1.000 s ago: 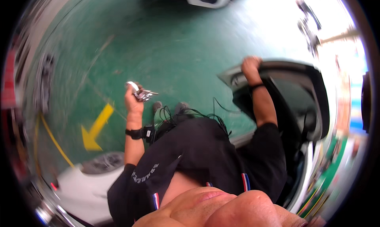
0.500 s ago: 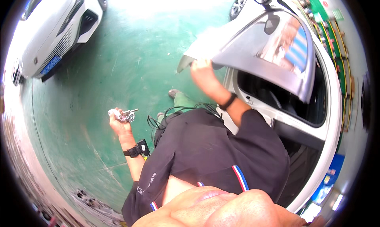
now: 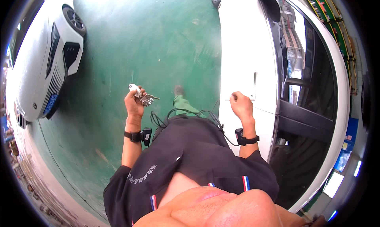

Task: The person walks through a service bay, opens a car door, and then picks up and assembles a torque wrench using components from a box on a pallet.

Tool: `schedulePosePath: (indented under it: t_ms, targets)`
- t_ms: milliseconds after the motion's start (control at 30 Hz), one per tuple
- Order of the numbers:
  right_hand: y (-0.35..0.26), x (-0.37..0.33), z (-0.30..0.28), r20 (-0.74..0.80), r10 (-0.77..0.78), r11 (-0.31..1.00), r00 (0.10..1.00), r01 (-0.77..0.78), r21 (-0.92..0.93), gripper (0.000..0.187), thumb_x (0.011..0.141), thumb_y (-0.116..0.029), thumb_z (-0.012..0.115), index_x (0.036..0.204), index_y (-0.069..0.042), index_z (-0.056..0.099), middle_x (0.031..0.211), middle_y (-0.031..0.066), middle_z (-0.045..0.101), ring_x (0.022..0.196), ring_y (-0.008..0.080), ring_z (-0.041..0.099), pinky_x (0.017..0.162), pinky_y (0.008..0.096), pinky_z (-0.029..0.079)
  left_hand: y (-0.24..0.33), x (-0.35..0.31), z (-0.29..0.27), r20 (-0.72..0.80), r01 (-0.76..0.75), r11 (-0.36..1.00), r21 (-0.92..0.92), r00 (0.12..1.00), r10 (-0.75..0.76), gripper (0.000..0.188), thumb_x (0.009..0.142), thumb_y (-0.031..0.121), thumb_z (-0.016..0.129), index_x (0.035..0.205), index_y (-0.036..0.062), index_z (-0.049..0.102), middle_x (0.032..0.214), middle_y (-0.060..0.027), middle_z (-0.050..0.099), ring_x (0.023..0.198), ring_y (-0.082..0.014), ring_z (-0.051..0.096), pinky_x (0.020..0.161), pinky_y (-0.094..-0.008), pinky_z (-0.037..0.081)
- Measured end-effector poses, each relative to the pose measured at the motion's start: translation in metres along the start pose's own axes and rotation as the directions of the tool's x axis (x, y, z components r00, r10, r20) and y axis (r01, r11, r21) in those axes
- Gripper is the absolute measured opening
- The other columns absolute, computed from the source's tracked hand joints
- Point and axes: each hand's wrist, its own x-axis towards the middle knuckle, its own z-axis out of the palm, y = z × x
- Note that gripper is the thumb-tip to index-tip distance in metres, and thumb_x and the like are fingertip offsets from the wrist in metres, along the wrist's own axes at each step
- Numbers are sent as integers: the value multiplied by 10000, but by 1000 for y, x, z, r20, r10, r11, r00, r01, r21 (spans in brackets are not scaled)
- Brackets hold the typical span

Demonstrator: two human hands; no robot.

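My left hand (image 3: 134,104) is raised over the floor and closed around a small white-capped metal piece (image 3: 145,97). A thin rod sticks out of it to the right, and shiny metal parts hang below the cap. My right hand (image 3: 240,106) is in front of the white car door (image 3: 241,49), just beside the door handle (image 3: 254,84). Its fingers are curled in, and whatever they hold, if anything, is hidden. I cannot tell whether this hand touches the door. The door lies flush with the car's side.
Another white car (image 3: 37,72) is parked on the left, on the green floor (image 3: 150,41). Black cables (image 3: 190,112) loop in front of my waist. Shelves with green trays (image 3: 336,37) line the wall beyond the near car.
The car door has swung from open to closed. My right hand has let go of its edge, drawn back and curled. My left hand has moved up and right, still holding the white-capped metal piece.
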Motion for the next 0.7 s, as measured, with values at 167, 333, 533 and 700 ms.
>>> schedulePosePath:
  t_ms: [167, 333, 533, 700]
  targets:
    - [-34, 83, -29, 16, -187, 975, 982, 183, 127, 264, 855, -272, 591, 1003, -61, 649, 891, 129, 697, 846, 311, 668, 759, 395, 521, 28, 12, 86, 96, -2, 994, 112, 995, -8, 270, 864, 135, 469, 1061, -39, 528, 895, -128, 598, 803, -238, 589, 765, -337, 503]
    - [-99, 157, -55, -47, -499, 837, 865, 496, 231, 331, 852, -263, 605, 1096, -40, 591, 938, 146, 688, 880, 302, 665, 775, 388, 520, 47, 48, 163, 247, -76, 986, 147, 968, 38, 277, 884, 140, 456, 1105, -8, 534, 938, -119, 613, 872, -252, 612, 803, -361, 505]
    - [-173, 216, -54, 112, -718, 585, 687, 508, 633, 494, 881, -316, 621, 1212, 12, 458, 1111, 208, 626, 1053, 321, 609, 894, 398, 482, 39, 96, 255, 435, -69, 971, 227, 900, -37, 323, 916, 153, 495, 1191, -16, 501, 1047, -140, 623, 990, -265, 618, 885, -379, 491]
    - [-207, 289, -41, 36, -700, 396, 714, 345, 851, 458, 881, -231, 644, 1211, 28, 459, 1046, 199, 646, 995, 284, 637, 851, 372, 499, 41, 163, 321, 557, -115, 935, 336, 825, -99, 324, 933, 164, 521, 1221, 15, 513, 1097, -86, 614, 1028, -191, 589, 900, -331, 469]
